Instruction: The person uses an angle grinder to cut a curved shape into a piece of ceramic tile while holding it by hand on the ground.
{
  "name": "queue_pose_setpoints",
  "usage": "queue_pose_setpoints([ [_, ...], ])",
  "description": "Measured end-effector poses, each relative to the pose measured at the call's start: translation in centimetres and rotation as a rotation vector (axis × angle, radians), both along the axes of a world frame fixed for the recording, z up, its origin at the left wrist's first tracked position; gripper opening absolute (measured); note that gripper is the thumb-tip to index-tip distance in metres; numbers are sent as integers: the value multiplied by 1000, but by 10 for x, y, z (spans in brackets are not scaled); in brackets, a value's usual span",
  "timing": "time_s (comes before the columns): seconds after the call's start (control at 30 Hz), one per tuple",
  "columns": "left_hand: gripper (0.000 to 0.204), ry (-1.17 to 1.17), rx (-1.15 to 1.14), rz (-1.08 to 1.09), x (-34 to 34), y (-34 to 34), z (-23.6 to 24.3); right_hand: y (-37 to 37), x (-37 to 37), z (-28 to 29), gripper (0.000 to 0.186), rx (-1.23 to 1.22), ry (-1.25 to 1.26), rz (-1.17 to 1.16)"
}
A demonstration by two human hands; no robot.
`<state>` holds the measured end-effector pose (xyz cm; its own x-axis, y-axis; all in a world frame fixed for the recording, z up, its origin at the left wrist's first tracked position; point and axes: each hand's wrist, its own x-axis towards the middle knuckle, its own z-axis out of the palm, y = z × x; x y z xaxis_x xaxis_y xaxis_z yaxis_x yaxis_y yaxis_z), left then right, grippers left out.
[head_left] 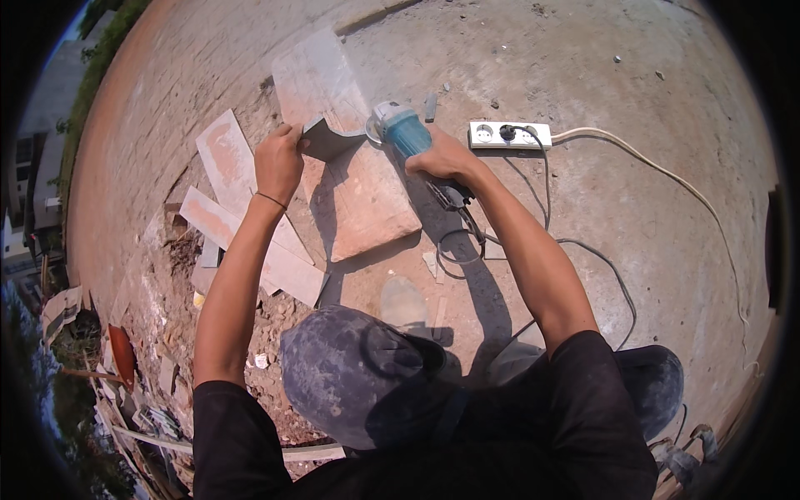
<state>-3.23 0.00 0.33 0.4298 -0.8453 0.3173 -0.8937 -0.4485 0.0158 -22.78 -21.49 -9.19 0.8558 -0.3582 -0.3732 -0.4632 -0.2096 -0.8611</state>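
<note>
My left hand [277, 167] grips the left end of a dark grey tile piece [329, 143], tilted over a long, dusty pinkish board or slab [358, 208] on the ground. My right hand [443, 157] is closed round a teal angle grinder [402, 131]. The grinder's disc and guard meet or nearly meet the tile's right edge; whether they touch I cannot tell. A pale haze of dust hangs just beyond the disc. The grinder's black cord loops down beside the slab.
Cut tile pieces [223, 151] lie left of the slab, among broken rubble [271, 350]. A white power strip [492, 135] with a black plug and trailing cables lies right of the grinder on dusty concrete [633, 108]. A reddish-orange object [122, 354] lies at lower left.
</note>
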Motion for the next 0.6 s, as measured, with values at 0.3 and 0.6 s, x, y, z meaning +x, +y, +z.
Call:
queue_pose_setpoints([
  [0.3,12,20,-23,-7,0,0,-1,4,8,-5,92,23,-52,6],
  [0.6,12,5,-5,15,-1,-1,-2,-6,-2,-2,92,-64,8,-16],
])
